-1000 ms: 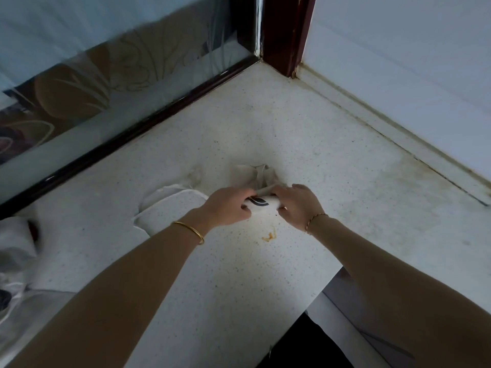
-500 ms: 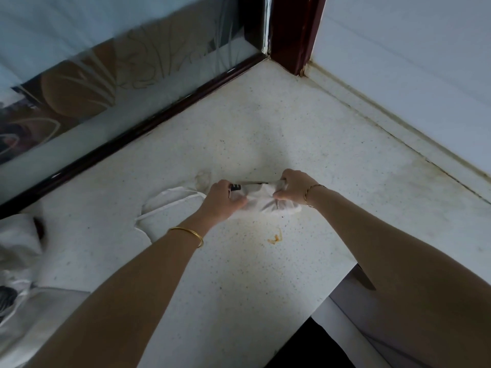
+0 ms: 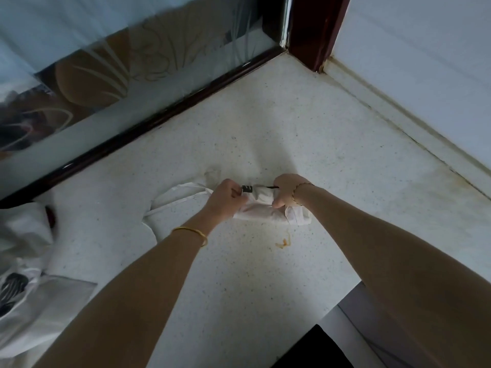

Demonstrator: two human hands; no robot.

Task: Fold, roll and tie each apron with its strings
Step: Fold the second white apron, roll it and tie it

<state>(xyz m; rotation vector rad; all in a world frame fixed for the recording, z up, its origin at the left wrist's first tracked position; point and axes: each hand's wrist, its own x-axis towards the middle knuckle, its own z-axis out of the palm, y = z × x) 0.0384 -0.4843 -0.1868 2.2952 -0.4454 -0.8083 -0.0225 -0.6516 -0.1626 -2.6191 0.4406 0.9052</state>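
Observation:
A white apron (image 3: 261, 209) is rolled into a short bundle on the speckled white counter (image 3: 305, 134). My left hand (image 3: 225, 199) grips its left end, fingers curled round the cloth beside a black mark. My right hand (image 3: 288, 191) grips the right end from above, thumb under the roll. A loose flap sticks out to the right of my right wrist. The apron's white strings (image 3: 170, 205) loop out over the counter to the left of my left hand.
More white aprons (image 3: 24, 274) with a black print lie heaped at the left edge. A dark-framed glass panel (image 3: 106, 83) runs along the back left, a white wall (image 3: 425, 62) along the right. An orange scrap (image 3: 283, 243) lies in front of the roll. The counter's edge drops off at lower right.
The loose crumpled cloth has been rolled into a tighter, longer bundle. My hands have moved apart to its two ends, and the roll has turned toward me.

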